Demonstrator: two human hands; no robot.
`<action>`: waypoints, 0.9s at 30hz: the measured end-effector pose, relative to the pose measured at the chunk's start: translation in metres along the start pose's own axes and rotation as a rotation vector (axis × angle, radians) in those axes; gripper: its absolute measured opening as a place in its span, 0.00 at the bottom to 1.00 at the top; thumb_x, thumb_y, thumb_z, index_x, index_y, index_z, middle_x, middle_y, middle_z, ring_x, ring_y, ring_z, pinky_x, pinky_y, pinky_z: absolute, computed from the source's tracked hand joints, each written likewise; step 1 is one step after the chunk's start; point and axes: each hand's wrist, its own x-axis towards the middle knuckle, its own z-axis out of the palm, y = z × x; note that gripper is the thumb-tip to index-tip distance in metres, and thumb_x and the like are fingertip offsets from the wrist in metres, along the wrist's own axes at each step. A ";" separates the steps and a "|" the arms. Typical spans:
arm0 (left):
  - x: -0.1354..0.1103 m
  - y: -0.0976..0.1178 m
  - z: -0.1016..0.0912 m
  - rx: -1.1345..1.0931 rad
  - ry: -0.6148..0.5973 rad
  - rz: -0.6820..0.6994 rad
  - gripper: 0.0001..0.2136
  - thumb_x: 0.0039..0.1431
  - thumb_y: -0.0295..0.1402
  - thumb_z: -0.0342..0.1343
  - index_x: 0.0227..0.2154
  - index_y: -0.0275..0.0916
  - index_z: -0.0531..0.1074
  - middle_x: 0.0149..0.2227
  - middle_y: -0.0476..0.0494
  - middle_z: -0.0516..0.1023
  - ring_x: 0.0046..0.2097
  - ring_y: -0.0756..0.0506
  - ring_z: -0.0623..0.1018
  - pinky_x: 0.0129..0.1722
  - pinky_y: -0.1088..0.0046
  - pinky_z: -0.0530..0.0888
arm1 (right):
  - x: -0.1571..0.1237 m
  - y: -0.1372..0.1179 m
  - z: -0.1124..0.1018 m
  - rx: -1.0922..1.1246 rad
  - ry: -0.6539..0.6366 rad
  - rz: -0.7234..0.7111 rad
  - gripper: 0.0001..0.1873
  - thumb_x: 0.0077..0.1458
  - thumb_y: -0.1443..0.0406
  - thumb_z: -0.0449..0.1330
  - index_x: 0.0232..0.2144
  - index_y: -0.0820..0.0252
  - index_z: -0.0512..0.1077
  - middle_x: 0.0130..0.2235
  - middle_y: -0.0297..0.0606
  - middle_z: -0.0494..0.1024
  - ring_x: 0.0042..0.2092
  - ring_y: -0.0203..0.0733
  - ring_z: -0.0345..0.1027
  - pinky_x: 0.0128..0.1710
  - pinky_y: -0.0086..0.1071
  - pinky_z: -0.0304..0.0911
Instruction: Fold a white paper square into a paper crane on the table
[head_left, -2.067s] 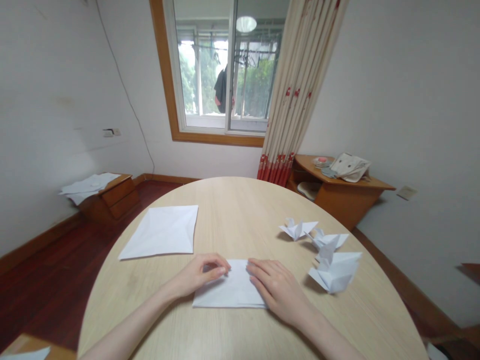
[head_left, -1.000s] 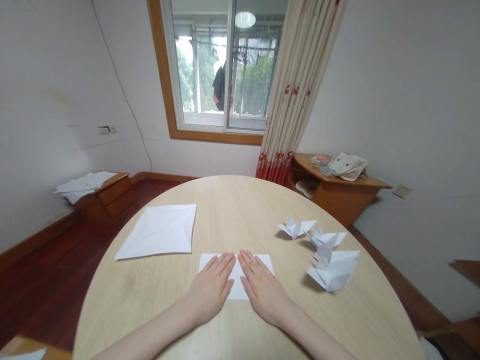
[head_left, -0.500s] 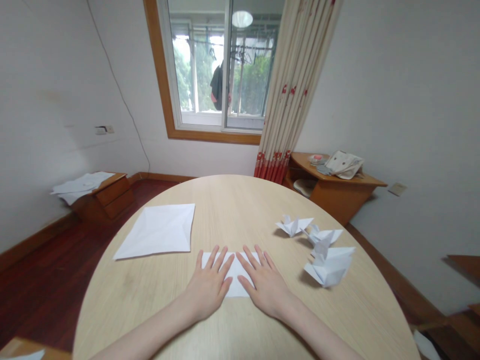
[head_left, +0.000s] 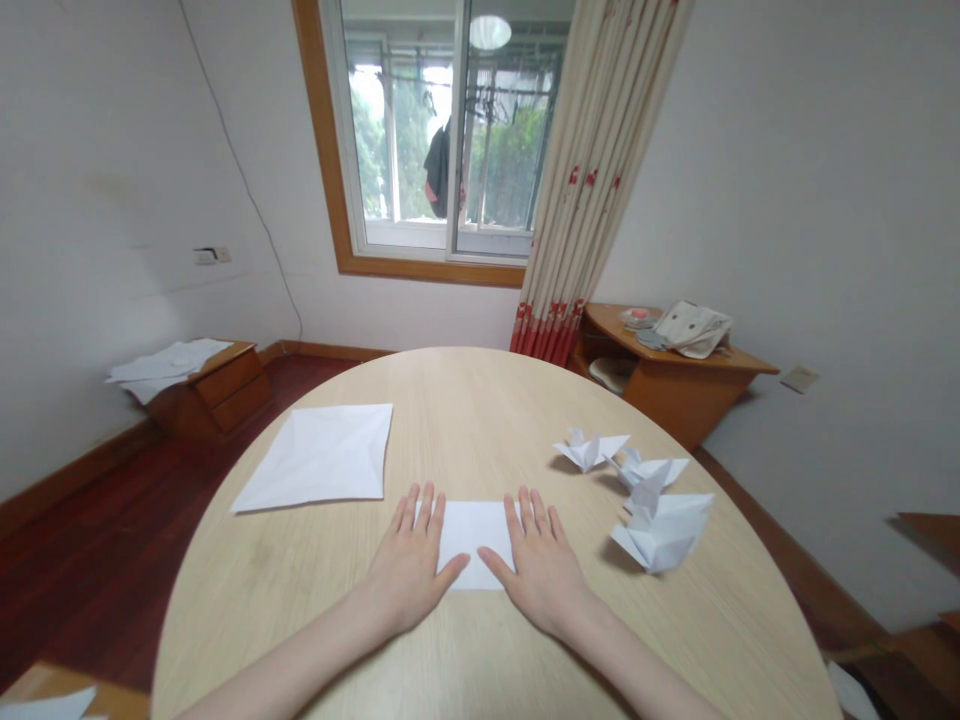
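A small white sheet of paper (head_left: 474,530) lies flat on the round wooden table (head_left: 465,650), close to the near side. My left hand (head_left: 411,560) rests palm down over its left edge, fingers stretched forward and the thumb on the paper. Over the right edge lies my right hand (head_left: 541,560), also flat, its thumb pointing inward. The two thumb tips are a small gap apart. Both hands cover the paper's sides, so its full width is hidden.
A stack of larger white paper (head_left: 319,455) lies at the table's left. Several folded paper figures (head_left: 660,530) stand at the right. Beyond the table are a small drawer cabinet (head_left: 232,385), a corner cabinet (head_left: 675,395) with a bag (head_left: 694,328) on it, and a curtain (head_left: 592,170).
My hands have slid apart, the left one leftward and the right one rightward, so more of the small paper shows between them. My fingers are closer together than before.
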 end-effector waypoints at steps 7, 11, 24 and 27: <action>-0.002 0.004 -0.004 -0.004 -0.015 -0.091 0.40 0.61 0.56 0.41 0.62 0.22 0.52 0.66 0.20 0.49 0.67 0.27 0.48 0.62 0.45 0.54 | -0.003 0.004 -0.002 -0.049 -0.022 0.073 0.54 0.57 0.38 0.38 0.63 0.87 0.49 0.65 0.66 0.45 0.67 0.62 0.35 0.65 0.57 0.30; -0.002 0.006 -0.008 0.020 -0.019 -0.096 0.40 0.62 0.55 0.40 0.62 0.21 0.53 0.65 0.19 0.49 0.67 0.28 0.49 0.62 0.45 0.53 | -0.003 0.009 0.003 -0.023 -0.004 0.037 0.54 0.58 0.38 0.36 0.63 0.87 0.48 0.65 0.65 0.44 0.68 0.61 0.33 0.65 0.57 0.30; 0.001 -0.003 -0.011 -0.089 -0.059 0.149 0.32 0.67 0.48 0.40 0.64 0.28 0.49 0.67 0.28 0.48 0.68 0.37 0.49 0.64 0.53 0.54 | -0.002 0.023 0.012 0.009 0.065 -0.053 0.51 0.58 0.39 0.37 0.64 0.79 0.51 0.66 0.61 0.47 0.68 0.60 0.35 0.64 0.58 0.32; 0.004 -0.004 -0.024 -0.155 -0.148 0.296 0.30 0.67 0.45 0.43 0.66 0.35 0.47 0.67 0.33 0.49 0.68 0.40 0.50 0.65 0.55 0.53 | -0.001 0.023 0.011 0.024 0.073 -0.079 0.48 0.60 0.40 0.39 0.64 0.76 0.50 0.66 0.57 0.46 0.68 0.59 0.34 0.64 0.59 0.32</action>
